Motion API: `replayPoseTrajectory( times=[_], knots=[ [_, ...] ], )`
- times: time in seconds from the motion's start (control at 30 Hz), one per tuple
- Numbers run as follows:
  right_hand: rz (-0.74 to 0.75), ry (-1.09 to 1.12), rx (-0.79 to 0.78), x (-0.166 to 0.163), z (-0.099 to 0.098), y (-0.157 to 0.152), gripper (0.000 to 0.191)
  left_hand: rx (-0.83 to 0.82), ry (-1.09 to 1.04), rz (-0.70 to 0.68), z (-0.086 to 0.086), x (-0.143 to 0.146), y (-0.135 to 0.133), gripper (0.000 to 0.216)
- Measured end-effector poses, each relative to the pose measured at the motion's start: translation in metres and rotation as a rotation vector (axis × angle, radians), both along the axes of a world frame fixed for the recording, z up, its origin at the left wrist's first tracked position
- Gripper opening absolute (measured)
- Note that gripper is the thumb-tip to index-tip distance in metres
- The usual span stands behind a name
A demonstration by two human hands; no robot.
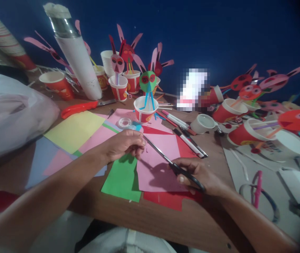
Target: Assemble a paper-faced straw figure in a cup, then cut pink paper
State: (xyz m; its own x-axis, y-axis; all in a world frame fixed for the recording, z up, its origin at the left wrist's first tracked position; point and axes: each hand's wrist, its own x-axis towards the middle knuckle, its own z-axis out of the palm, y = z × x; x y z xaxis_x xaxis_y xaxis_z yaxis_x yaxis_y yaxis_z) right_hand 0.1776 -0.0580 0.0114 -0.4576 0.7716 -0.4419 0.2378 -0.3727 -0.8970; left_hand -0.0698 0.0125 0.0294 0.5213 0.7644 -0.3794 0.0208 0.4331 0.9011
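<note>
Head view: scissors (165, 158) span both hands, right hand (197, 175) gripping handles (left hand (125, 142) pinches tip).

Pixelated object (192, 89) unreadable; cup stack (2, 40) cut off.

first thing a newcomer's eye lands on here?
Probably the right hand near the table's front edge, holding black scissors whose tips meet the left hand over overlapping coloured paper sheets. Behind them, a paper cup with a green mask face on blue straws stands mid-table, among more red-and-pink mask cups.
</note>
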Motion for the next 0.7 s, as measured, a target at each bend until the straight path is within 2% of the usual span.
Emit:
replayPoseTrajectory(
  times=[0.7],
  knots=[
    [0.023, -0.027, 0.007, 0.0039, -0.0014, 0.0001, 0.051, -0.027, 0.002, -0.058, -0.0019, -0.005, 0.0026, 0.014]
  ],
)
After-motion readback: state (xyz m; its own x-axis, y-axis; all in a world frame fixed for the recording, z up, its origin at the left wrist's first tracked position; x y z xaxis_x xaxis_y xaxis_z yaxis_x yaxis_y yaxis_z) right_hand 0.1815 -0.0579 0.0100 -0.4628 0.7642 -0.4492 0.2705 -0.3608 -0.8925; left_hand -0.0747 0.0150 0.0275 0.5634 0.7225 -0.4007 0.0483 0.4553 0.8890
